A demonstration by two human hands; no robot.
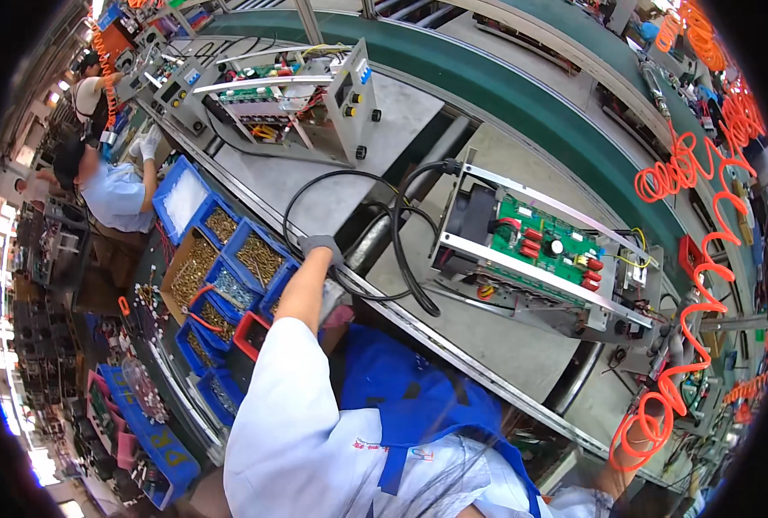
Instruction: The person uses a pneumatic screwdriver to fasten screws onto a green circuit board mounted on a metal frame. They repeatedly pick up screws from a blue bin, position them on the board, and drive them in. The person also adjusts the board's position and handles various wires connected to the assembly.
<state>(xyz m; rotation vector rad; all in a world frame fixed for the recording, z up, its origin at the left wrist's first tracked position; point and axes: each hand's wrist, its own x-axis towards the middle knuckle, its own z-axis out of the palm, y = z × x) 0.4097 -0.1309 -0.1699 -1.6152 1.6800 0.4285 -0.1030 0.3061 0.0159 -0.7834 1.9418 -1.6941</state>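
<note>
My left hand (322, 249), in a grey glove, is at the near rail of the conveyor line, touching or just over a looped black power cable (290, 211). Its fingers are turned away, so their grip is hidden. Beside it stand blue bins (250, 226) of brass-coloured screws. My right forearm (615, 476) reaches up at the lower right behind a coiled orange air hose (684, 380), which hides the hand. Between my arms, an opened metal unit (535, 298) lies on the line, showing a green circuit board (530, 237) and a black fan (473, 210). The cable runs from its left end.
A second opened unit (293, 108) stands further left on a grey board. Behind both runs a green conveyor belt (522, 112). Metal rollers (368, 242) lie between the boards. A red bin (250, 335) sits near my left sleeve. Co-workers (112, 186) are at the far left.
</note>
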